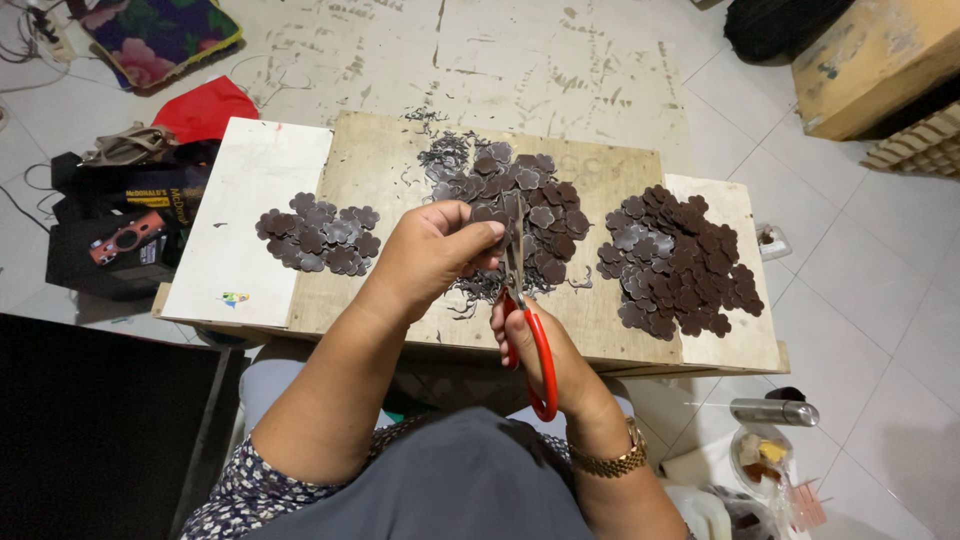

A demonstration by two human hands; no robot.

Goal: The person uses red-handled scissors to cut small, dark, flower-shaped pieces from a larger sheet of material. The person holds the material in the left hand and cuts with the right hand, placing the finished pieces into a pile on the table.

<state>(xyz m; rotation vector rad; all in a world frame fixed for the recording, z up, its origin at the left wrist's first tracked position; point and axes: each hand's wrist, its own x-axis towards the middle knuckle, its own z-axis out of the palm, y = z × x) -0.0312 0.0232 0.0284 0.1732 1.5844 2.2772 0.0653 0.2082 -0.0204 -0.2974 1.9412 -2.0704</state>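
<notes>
The left hand (pixel 440 245) pinches a brown flower-shaped cutout (pixel 492 213) over the tabletop (pixel 390 170); the right hand (pixel 540 350) grips red-handled scissors (pixel 530 335). Best to turn the piece, not the blades. The trimmed pile (pixel 318 233) sits at 9 o'clock.

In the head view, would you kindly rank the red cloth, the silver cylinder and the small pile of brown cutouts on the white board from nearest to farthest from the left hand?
From the left hand:
1. Small pile of brown cutouts, just left on the white board.
2. Red cloth, up-left on the floor.
3. Silver cylinder, far lower right on the floor.
</notes>
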